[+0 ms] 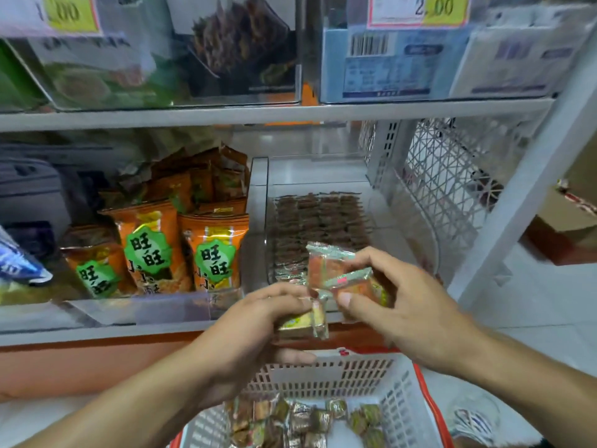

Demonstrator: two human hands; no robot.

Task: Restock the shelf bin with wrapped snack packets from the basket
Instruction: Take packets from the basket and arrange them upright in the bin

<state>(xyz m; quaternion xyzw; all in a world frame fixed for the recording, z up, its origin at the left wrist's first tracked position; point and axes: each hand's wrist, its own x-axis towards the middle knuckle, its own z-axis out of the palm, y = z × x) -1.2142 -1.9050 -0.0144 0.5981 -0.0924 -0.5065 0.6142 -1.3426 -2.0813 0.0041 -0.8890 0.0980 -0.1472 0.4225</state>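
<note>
My left hand (258,321) grips a small stack of wrapped snack packets (307,321) just in front of the shelf edge. My right hand (397,305) pinches two orange wrapped packets (326,266) at the front of the clear shelf bin (258,195). Rows of brown wrapped packets (318,221) fill the bin's floor. Below my hands stands the white slotted basket (339,373) with several loose wrapped packets (307,418) inside.
Orange snack bags (210,250) with green labels fill the bin to the left. A white wire mesh panel (452,176) closes the shelf on the right. Clear bins with price tags (420,11) sit on the shelf above. A shoe (471,421) shows beside the basket.
</note>
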